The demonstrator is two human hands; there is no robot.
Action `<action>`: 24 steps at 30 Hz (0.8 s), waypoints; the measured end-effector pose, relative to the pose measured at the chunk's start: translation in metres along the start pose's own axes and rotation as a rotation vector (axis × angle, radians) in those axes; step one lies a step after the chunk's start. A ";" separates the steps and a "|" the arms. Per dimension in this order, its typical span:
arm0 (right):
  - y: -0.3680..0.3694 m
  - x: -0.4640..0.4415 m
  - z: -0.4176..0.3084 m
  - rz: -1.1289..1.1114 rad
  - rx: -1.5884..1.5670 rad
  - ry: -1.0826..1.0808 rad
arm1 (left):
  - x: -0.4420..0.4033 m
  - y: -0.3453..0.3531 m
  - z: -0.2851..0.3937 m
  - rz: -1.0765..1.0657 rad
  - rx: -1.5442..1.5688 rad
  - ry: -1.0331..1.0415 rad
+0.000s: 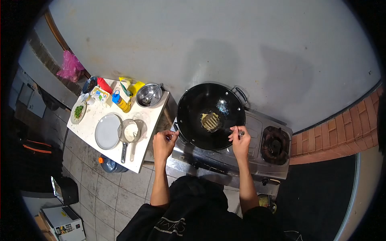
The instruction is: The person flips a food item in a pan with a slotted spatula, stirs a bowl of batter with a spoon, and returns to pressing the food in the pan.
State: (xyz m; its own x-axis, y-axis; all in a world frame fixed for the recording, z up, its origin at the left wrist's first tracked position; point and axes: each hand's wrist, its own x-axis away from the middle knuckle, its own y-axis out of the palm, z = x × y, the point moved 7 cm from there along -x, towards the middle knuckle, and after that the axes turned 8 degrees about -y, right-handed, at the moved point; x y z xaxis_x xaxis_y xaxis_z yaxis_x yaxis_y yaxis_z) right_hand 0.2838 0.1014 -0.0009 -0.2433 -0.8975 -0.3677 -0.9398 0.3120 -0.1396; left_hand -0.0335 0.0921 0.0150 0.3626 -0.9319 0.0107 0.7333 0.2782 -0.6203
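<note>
A black wok [193, 100] sits on the gas stove, with a small patch of yellowish food [204, 117] low in its bowl. Over that food lies the slotted head of a spatula [210, 122]. My right hand [240, 141] is closed at the wok's right rim around the spatula's handle, most of which is hard to make out. At the lower left rim, my left hand [164, 145] has its fingers pinched at the wok's side handle [175, 127]. A second loop handle [240, 94] sticks out at the upper right.
The stove [253, 124] has another burner [275, 145] to the right. On the left, a white table [90, 134] bears a grey plate [107, 131], a saucepan with white contents [130, 131], a metal bowl [148, 95], a yellow bottle [121, 102] and chopped greens [78, 111]. A wall rises behind.
</note>
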 end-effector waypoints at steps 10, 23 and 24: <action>0.001 -0.002 0.000 0.017 0.005 -0.001 | 0.001 0.003 -0.008 0.000 0.057 -0.006; 0.004 -0.002 -0.002 0.029 0.023 0.043 | 0.007 0.002 -0.003 -0.002 0.050 -0.021; 0.004 -0.003 -0.003 0.030 0.022 0.042 | 0.007 0.002 -0.003 -0.001 0.050 -0.019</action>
State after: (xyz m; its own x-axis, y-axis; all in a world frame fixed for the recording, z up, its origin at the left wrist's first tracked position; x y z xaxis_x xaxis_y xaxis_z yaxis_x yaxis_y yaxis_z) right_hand 0.2799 0.1044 0.0019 -0.2820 -0.8997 -0.3332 -0.9265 0.3456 -0.1489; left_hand -0.0310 0.0855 0.0115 0.3724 -0.9277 0.0265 0.7611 0.2889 -0.5807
